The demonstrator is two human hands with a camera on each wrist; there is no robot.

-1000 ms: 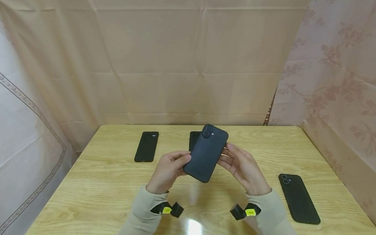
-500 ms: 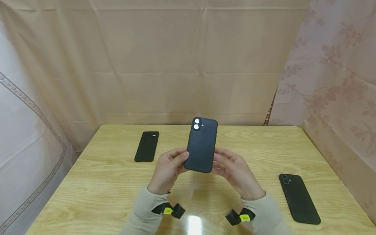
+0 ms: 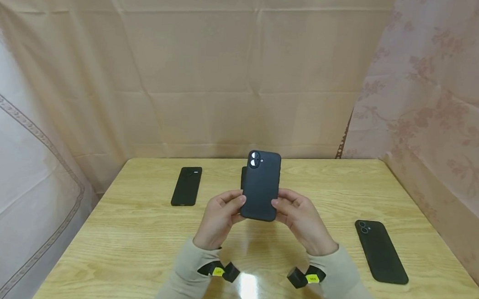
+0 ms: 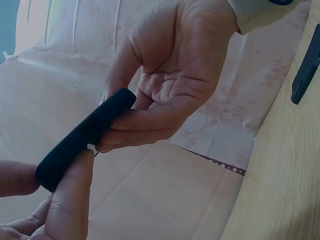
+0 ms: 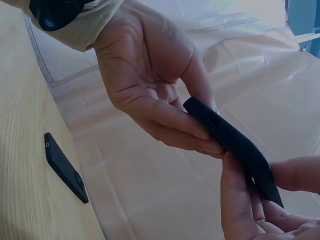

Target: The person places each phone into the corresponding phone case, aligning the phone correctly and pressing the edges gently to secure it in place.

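Observation:
A dark phone (image 3: 261, 186), its back with two camera lenses facing the head camera, is held upright above the table between both hands. On its lower left edge my left hand (image 3: 220, 214) pinches it, thumb on the back and fingers behind. My right hand (image 3: 302, 218) grips the lower right edge in the same way. Both wrist views show the phone edge-on, as a thin dark bar (image 4: 82, 140) in the left one and a dark slab (image 5: 232, 145) in the right one. Its front side is hidden in the head view.
A black phone (image 3: 187, 186) lies at the back left of the wooden table (image 3: 134, 253). Another dark phone (image 3: 243, 177) lies mostly hidden behind the held one. At the right lies a black phone (image 3: 381, 252) with two lenses. Cloth curtains (image 3: 227, 75) surround the table.
The held phone has turned from a rightward tilt to upright and then shifted slightly right. My right hand has moved lower along its edge, with the thumb now on its back.

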